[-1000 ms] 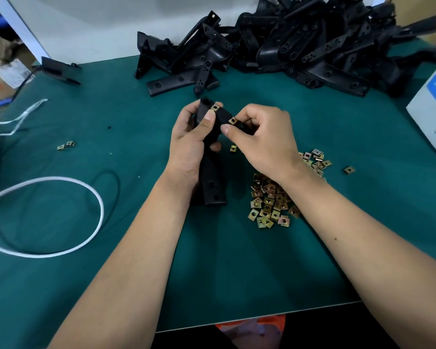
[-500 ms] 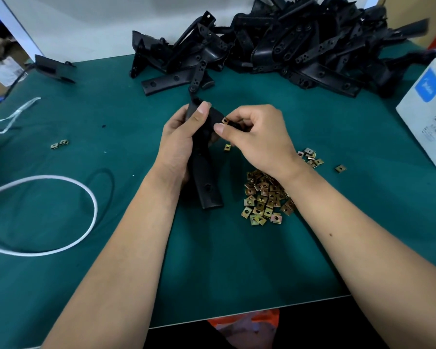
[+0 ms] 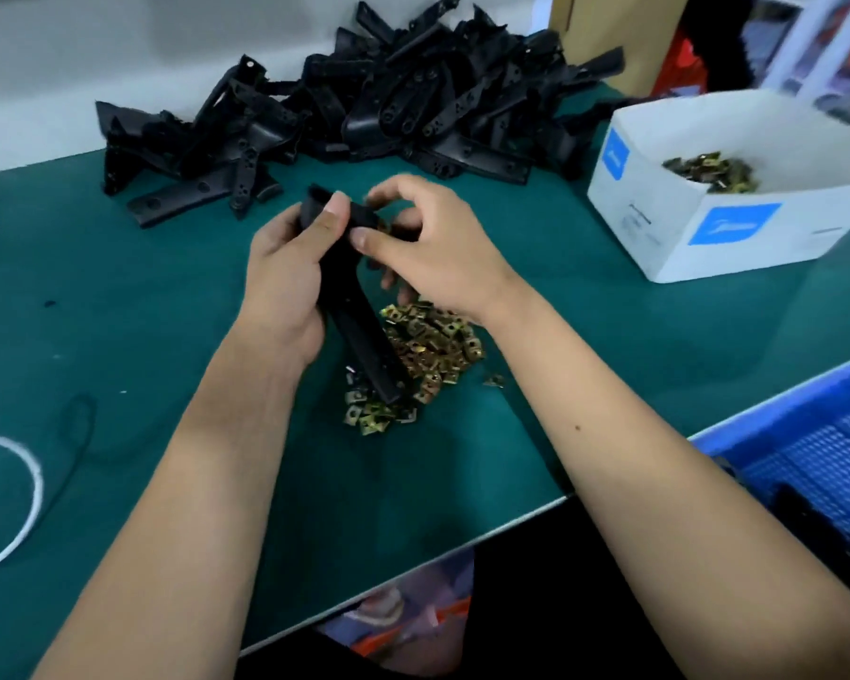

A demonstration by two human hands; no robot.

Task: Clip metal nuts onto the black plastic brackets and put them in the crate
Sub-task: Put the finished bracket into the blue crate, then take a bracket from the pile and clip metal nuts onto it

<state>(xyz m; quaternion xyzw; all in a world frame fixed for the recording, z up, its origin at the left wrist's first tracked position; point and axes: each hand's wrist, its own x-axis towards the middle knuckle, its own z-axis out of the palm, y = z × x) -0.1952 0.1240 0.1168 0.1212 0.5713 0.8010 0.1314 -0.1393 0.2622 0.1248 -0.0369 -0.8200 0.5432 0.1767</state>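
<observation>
while the left hand (image 3: 285, 267) grip wraps the bracket (image 3: 364, 336), right hand (image 3: 433, 252) pinching its top end, lower end over nuts (image 3: 433, 341)

You're at a bench covered in a dark green mat (image 3: 119, 306), its pale front edge (image 3: 413, 566) running diagonally across the bottom. Behind it there's a plain light grey wall (image 3: 119, 51). Top right gets blurry: a tan panel (image 3: 604, 36) and pale shelving (image 3: 805, 46). Lighting's soft and even.
</observation>
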